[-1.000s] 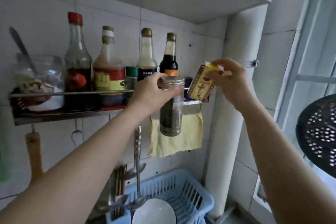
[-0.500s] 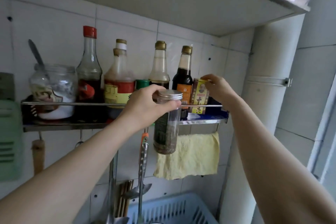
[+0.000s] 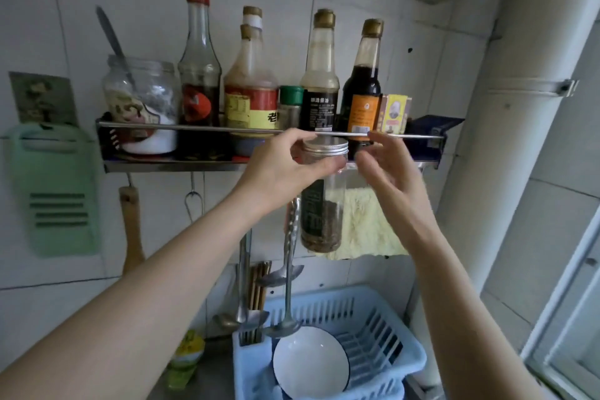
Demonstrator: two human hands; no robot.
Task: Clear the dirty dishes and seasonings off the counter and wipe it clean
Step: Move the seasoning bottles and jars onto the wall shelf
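- The left hand [image 3: 279, 169] pinches a tall clear jar [image 3: 322, 201] just under its metal lid [image 3: 325, 147], holding it upright in front of the wall shelf [image 3: 181, 166], level with the shelf's front rail.
- The jar's lower half holds dark seasoning.
- The right hand [image 3: 388, 172] is beside the jar, its grip spread and holding nothing; whether it touches the jar cannot be told.
- A small yellow box [image 3: 393, 114] stands on the shelf at the right end of a row of bottles [image 3: 319, 75].
- A yellow cloth [image 3: 367, 224] hangs under the shelf, behind the jar.
- Below, a white bowl [image 3: 310, 365] leans in a blue rack [image 3: 386, 334].
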